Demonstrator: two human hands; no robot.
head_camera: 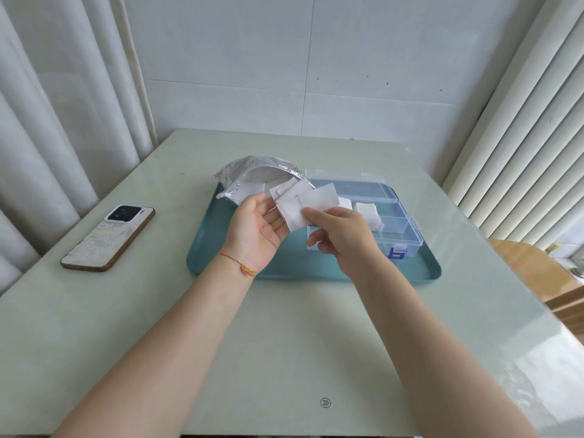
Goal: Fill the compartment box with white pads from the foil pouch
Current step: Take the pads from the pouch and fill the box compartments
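A silver foil pouch lies open at the back left of a teal tray. To its right on the tray stands a clear compartment box with its lid raised; white pads fill some of its cells. Above the tray, between pouch and box, my left hand is palm up with relaxed fingers under a loose fan of several white pads. My right hand pinches the near edge of those pads with thumb and fingers.
A phone lies face down on the pale green table left of the tray. Curtains hang at the left and a ribbed white panel stands at the right. A wooden chair shows past the table's right edge.
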